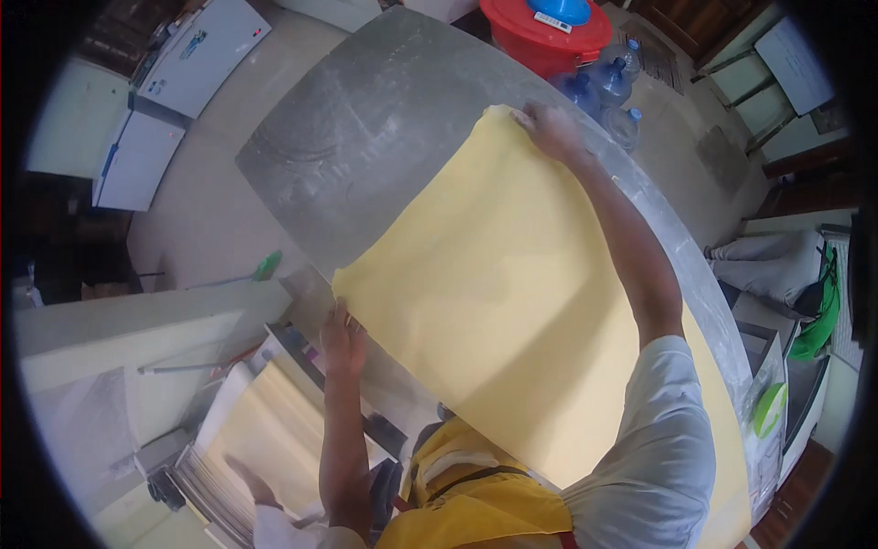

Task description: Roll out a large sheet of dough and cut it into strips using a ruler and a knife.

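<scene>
A wide, thin sheet of pale yellow dough (pixel 494 265) lies across the grey metal table (pixel 366 119) and stretches toward my body on the right. At its left corner, my left hand (pixel 342 340) pinches the edge between thumb and fingers. My right hand (pixel 551 131) reaches out to the far corner and grips the edge there, its fingertips partly hidden. My right arm runs along the sheet's right side and shades part of it. Flour dusts the table top beyond the dough.
At lower left, another person's hand (pixel 253 482) is over a yellow sheet (pixel 274 425) on a machine. Beyond the table stand a red tub (pixel 549 41) and several water bottles (pixel 611 80). White chest freezers (pixel 206 59) are far left; a green round object (pixel 770 410) lies right.
</scene>
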Available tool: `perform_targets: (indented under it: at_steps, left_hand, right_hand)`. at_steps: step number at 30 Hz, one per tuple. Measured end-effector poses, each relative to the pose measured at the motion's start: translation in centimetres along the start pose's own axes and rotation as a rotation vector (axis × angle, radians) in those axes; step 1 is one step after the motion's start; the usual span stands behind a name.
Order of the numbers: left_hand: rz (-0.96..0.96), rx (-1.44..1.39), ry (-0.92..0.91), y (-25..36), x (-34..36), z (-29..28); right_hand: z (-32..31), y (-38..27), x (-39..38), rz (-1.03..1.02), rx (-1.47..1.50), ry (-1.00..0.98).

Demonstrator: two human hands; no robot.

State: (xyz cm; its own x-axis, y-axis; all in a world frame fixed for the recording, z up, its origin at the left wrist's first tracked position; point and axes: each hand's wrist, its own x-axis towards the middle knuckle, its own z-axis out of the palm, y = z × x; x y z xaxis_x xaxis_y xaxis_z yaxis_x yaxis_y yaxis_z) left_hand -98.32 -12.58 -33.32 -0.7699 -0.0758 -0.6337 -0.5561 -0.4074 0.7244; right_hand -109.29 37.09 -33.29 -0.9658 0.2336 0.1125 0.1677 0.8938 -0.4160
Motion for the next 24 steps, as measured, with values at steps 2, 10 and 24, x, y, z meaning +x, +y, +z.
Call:
perform_targets:
  at_steps: [2, 10, 24]
  left_hand:
    - [-0.019, 0.021, -0.142, -0.6, -1.2, -0.1]
    - [-0.147, -0.005, -0.209, -8.6, -11.9, 1.3]
    - [0.041, 0.68, -0.22, -6.5, -10.7, -3.5]
  right_hand:
    - [-1.1, 1.5, -2.0, 0.129, 0.192, 0.018]
    - [-4.5, 2.7, -14.0, 0.204, -0.239, 0.044]
    - [-5.6, 3.1, -16.7, 0.193, -0.26, -0.014]
